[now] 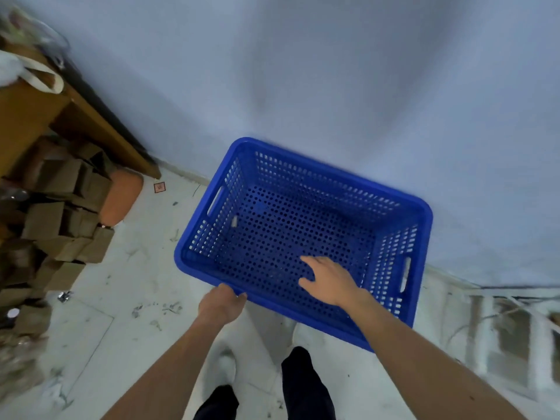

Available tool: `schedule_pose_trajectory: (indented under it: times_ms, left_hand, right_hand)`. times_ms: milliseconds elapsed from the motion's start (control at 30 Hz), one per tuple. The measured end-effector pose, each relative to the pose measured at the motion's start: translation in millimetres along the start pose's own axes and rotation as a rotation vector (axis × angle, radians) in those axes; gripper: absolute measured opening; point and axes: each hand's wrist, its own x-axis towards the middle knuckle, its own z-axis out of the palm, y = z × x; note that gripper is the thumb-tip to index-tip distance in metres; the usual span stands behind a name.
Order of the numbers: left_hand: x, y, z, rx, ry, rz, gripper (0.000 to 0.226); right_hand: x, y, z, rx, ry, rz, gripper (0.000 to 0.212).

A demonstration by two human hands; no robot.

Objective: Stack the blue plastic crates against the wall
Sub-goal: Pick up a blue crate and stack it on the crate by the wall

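Note:
One blue perforated plastic crate (pixel 303 189) sits in front of me, its far long side close to the pale wall (pixel 333 71). It is empty, with handle slots in both short ends. My left hand (pixel 222 304) curls over the near rim at its left end, fingers wrapped on the edge. Over the inside of the crate near its front wall hangs my right hand (pixel 328 280), fingers spread and holding nothing. Whether the crate rests on the floor or is lifted slightly I cannot tell.
A wooden table (pixel 91 116) stands at the left with a heap of cardboard boxes (pixel 60 219) and an orange cushion (pixel 122 197) under and beside it. A white rack (pixel 515 338) lies on the floor at the right. The tiled floor (pixel 136 298) is dirty.

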Motion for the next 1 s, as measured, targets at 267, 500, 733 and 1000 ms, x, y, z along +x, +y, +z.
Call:
schedule_pose_trajectory:
  times_ms: [267,500,733,1000]
  left_hand:
    - [0,-21,-6,0.46,0.181,0.492,0.032]
    - [-10,-50,9,0.655,0.233,0.635,0.048]
    - [17,-40,9,0.922,0.309,0.653,0.052]
    - [32,-39,34,0.965,0.424,0.656,0.056]
  right_hand:
    - [-69,-46,97,0.063,0.244,0.201,0.064]
    - [-117,-53,158,0.039,0.34,0.341,0.062]
    - [-136,22,161,-0.021,0.466,0.443,0.073]
    - [-129,92,172,-0.082,0.431,0.526,0.045]
